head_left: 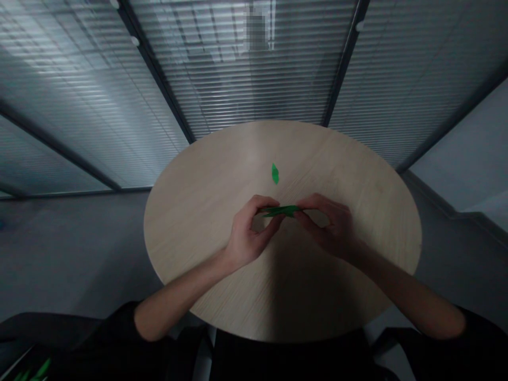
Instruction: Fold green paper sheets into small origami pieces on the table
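Over the middle of the round table, both hands hold a thin, layered green piece [281,211] with pointed ends, which looks like folded paper. My left hand [252,230] pinches its left part between thumb and fingers. At the right end, my right hand [329,225] is closed on it with the thumb below and fingers above. Beyond the hands, a smaller bright green piece [275,173] lies flat on the tabletop, apart from both hands. The fingertips partly cover the held piece, so its full shape is hidden.
The round wooden table [190,211] stands close to a glass partition with blinds [254,90]. Several bright green pieces [37,372] show at the lower left, beside the dark clothing. A shadow falls across the table's near part. Grey floor lies on both sides.
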`<state>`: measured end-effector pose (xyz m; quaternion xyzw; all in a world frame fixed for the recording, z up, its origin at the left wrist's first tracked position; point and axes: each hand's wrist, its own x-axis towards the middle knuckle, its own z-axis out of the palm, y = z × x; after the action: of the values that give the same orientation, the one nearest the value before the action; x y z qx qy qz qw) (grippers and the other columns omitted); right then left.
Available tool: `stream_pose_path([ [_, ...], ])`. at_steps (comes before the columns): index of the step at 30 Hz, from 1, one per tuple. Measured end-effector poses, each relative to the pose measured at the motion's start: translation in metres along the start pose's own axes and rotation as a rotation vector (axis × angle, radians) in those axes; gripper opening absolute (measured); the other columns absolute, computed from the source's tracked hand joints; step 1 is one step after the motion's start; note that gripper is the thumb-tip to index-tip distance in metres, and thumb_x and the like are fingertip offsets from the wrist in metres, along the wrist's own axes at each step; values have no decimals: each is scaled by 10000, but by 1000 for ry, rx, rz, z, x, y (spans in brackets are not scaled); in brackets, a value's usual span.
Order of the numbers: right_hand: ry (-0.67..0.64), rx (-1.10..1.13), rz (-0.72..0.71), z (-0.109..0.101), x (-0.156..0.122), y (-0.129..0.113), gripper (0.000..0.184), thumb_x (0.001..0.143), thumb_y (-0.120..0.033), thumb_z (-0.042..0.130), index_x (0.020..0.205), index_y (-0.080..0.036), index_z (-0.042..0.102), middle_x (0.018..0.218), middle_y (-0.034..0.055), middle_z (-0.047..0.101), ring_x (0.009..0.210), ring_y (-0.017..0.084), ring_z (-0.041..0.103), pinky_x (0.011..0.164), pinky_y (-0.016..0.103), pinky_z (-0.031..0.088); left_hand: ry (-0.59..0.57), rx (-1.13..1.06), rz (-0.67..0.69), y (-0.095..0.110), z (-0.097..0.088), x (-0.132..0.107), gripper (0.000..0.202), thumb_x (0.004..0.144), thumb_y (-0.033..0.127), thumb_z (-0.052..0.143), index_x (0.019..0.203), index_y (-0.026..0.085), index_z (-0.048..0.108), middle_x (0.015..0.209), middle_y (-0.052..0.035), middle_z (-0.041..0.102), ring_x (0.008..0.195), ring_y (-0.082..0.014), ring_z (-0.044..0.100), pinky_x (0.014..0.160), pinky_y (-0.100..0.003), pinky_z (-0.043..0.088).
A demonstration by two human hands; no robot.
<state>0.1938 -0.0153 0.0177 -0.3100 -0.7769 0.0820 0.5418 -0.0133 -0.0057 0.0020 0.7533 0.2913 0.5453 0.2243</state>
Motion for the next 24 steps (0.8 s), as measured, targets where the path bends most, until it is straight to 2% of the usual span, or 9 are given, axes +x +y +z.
stream_pose_path([
  [4, -13, -20, 51, 0, -1, 0, 93, 942, -210, 690, 1031, -234, 677, 900, 20, 767, 778, 165, 731, 716, 293, 603, 33, 41, 5, 0, 1, -1, 158, 952, 137, 681, 1089, 206, 641, 966, -33, 707, 858, -154, 696, 755, -305, 591],
  [7, -36, -29, 73, 0, -2, 1, 146, 932, -219, 712, 1073, -222, 677, 933, 28, 774, 787, 161, 745, 727, 281, 620, 47, 29, 16, -1, 2, -2, 237, 931, 111, 703, 1130, 215, 628, 985, -24, 700, 858, -142, 696, 763, -288, 603],
  [11, -13, -12, 62, 0, -2, 0, 64, 956, -186, 684, 1006, -226, 690, 871, 6, 758, 743, 135, 734, 684, 242, 622, 45, -75, 32, -2, 3, -4, 379, 911, 83, 719, 1231, 235, 583, 1098, -31, 659, 941, -132, 697, 811, -264, 633],
  [14, 17, -17, 69, 1, -1, -1, 60, 961, -172, 682, 968, -231, 692, 831, -8, 741, 701, 122, 717, 638, 221, 618, 38, -141, 17, -3, 4, -5, 365, 923, 96, 706, 1231, 238, 569, 1147, -44, 633, 977, -140, 705, 823, -274, 653],
  [20, 40, -14, 41, 1, -4, 0, 80, 956, -184, 692, 994, -254, 693, 847, -8, 752, 696, 134, 729, 633, 243, 637, 66, -126, -27, -2, 5, -5, 261, 928, 127, 701, 1133, 229, 577, 1034, -27, 674, 820, -124, 729, 702, -233, 656],
  [22, 35, 1, 82, 2, -6, 2, 104, 946, -210, 715, 1038, -251, 690, 901, 4, 769, 708, 139, 748, 646, 248, 647, 78, -138, -49, -1, 6, -6, 245, 922, 118, 704, 1102, 229, 581, 976, -12, 684, 768, -116, 733, 675, -217, 648],
  [24, 12, 44, 171, 3, -8, 4, 238, 913, -255, 767, 1131, -242, 672, 971, 22, 782, 730, 148, 769, 667, 257, 659, 91, -179, -76, 0, 7, -6, 247, 915, 105, 705, 1081, 232, 574, 937, -4, 687, 746, -116, 739, 664, -211, 648],
])
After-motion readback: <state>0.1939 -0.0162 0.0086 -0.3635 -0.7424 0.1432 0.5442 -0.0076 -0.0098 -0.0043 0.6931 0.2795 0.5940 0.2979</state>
